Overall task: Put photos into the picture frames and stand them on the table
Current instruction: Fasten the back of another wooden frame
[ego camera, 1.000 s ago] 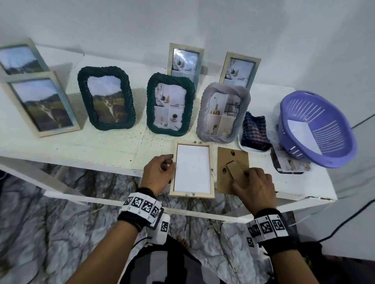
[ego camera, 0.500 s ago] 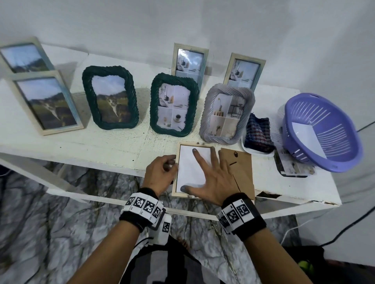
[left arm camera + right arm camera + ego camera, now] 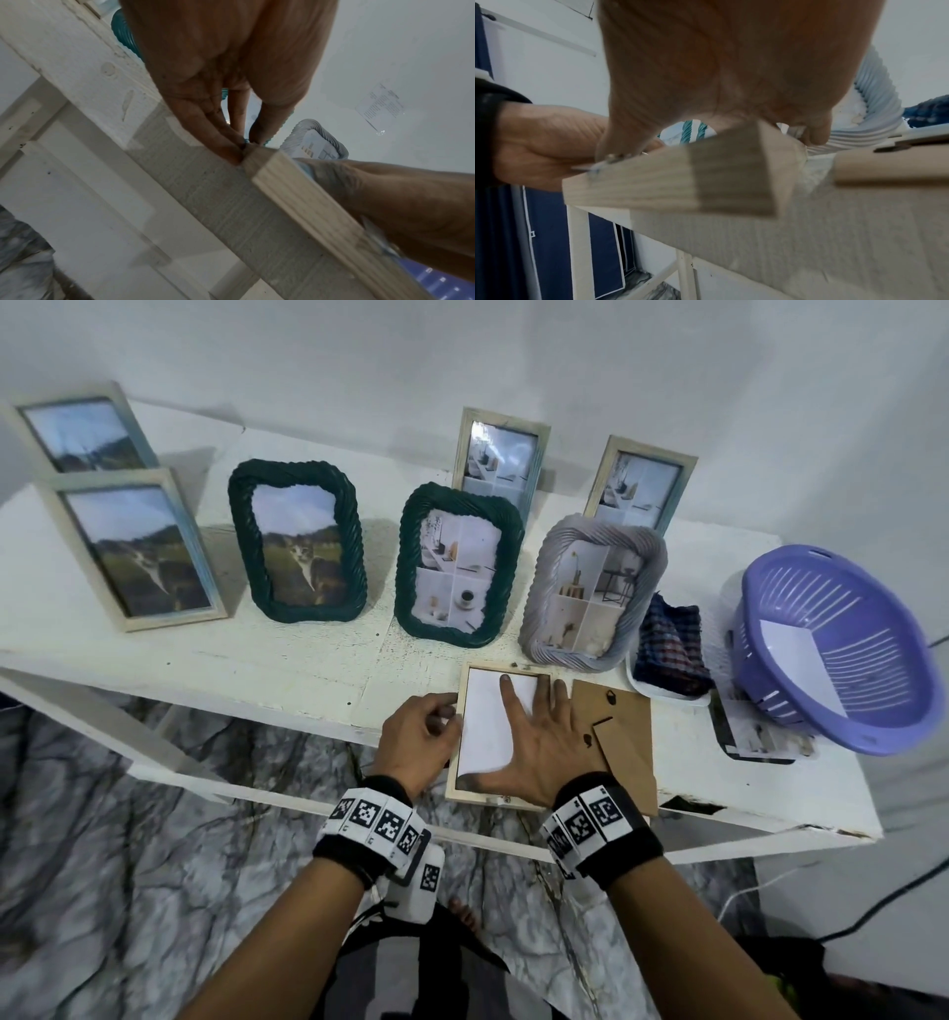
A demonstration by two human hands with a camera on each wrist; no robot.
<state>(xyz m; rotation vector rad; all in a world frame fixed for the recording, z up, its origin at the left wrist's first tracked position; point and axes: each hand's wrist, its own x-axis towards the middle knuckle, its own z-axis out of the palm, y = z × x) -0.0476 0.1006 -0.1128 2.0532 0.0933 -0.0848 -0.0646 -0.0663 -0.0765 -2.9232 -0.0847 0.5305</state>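
The wooden frame (image 3: 464, 739) lies face down at the near edge of the white table (image 3: 287, 670), just in front of the grey braided frame (image 3: 590, 593); a photo (image 3: 485, 721) sits in its recess with the white back up; my right hand (image 3: 539, 752) is spread flat on that photo, fingers straight and splayed, pressing it down; my left hand (image 3: 418, 744) is at the frame's left rail, fingers curled against it, and from the left wrist view the fingertips (image 3: 228, 154) meet the wood at its corner, so I judge it is steadying the frame rather than lifting it.

I take this to be the seating step: photo in, back not yet on; the brown backing board (image 3: 616, 742) with its stand flap lies just beside the frame on the right, partly under my right hand; the next move calls for lifting that hand without dragging the photo askew, laying the board square into the recess, then turning the small metal tabs on the rails over it; after that the frame can stand with the seven already upright.

The purple basket (image 3: 842, 654) at the right end holds one white sheet, probably a photo, back up; more prints (image 3: 755, 737) lie on the table beneath its near rim; a white tray (image 3: 667, 698) beside it holds a dark checked cloth (image 3: 667, 649).
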